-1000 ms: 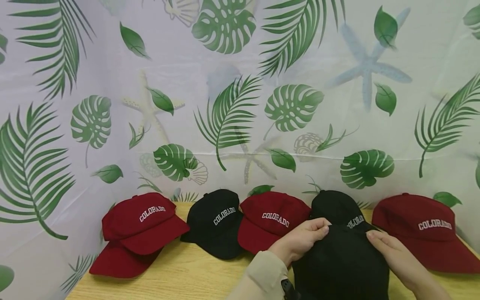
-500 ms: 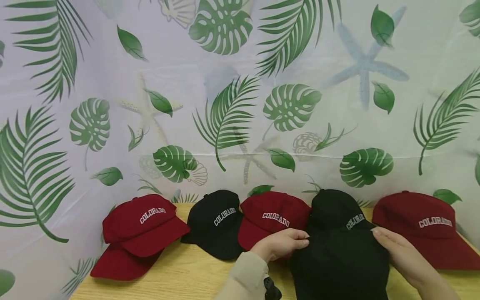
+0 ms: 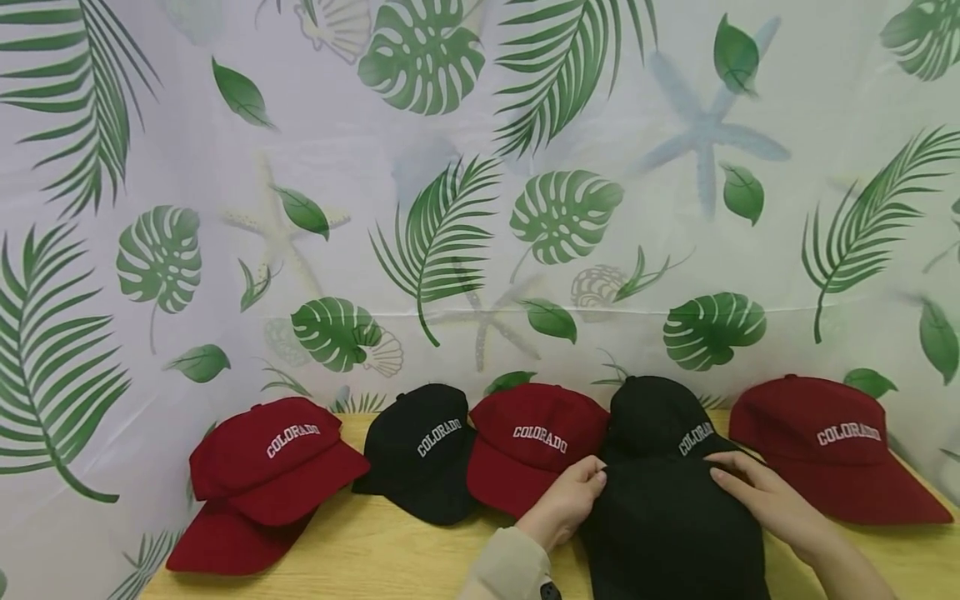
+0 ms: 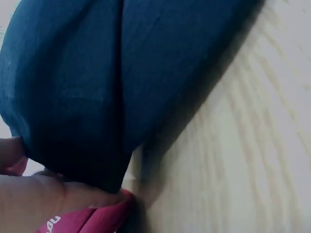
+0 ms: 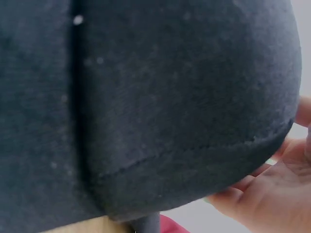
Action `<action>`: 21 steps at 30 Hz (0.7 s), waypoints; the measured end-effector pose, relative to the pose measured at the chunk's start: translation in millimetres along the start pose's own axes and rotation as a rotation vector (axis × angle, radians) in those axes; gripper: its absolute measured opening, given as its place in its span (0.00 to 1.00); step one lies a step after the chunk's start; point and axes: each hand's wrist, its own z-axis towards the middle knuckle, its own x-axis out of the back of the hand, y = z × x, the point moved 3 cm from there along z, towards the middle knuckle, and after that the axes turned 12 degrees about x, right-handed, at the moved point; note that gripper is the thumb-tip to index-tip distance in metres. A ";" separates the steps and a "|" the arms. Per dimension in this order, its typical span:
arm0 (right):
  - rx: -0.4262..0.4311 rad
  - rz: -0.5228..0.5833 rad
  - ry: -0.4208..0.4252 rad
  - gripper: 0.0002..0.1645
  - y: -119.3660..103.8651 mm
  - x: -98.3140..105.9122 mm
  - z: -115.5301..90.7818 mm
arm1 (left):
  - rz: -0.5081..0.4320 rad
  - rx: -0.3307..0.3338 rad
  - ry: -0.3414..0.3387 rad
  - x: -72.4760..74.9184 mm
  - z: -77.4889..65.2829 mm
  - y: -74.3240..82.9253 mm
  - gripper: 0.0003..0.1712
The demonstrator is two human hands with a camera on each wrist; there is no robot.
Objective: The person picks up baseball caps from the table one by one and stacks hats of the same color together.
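Note:
A plain black baseball cap point(image 3: 675, 533) faces me at the front right, no lettering showing. My left hand point(image 3: 566, 500) pinches its upper left edge; in the left wrist view the thumb and a finger point(image 4: 53, 196) grip the dark fabric. At the upper right edge, my right hand point(image 3: 776, 504) holds the cap, fingers partly hidden behind the crown in the right wrist view. Right behind it sits another black cap point(image 3: 652, 412) with white COLORADO lettering, partly covered by the front one.
Along the back of the wooden table point(image 3: 375, 558) stand a red cap point(image 3: 540, 433), a black cap point(image 3: 423, 450) and, at the right, a larger red cap point(image 3: 810, 433). Two red caps point(image 3: 277, 446) are stacked at the left. A leaf-patterned curtain point(image 3: 450, 125) hangs behind.
Both hands first spread apart along the front cap's upper edge, and the cap came down slightly. Since then the right hand has shifted inward and its fingers have moved along the edge.

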 end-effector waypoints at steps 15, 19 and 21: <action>0.006 -0.064 -0.026 0.26 -0.9 -5.8 2.1 | 0.072 0.050 0.052 16.7 -7.6 4.0 0.08; 0.065 -0.163 0.006 0.24 -5.1 -5.1 1.0 | 0.310 -0.037 0.049 27.7 -17.6 15.3 0.08; 0.109 -0.216 0.028 0.22 -7.7 -5.0 0.7 | 0.506 -0.126 0.068 34.0 -22.8 22.4 0.08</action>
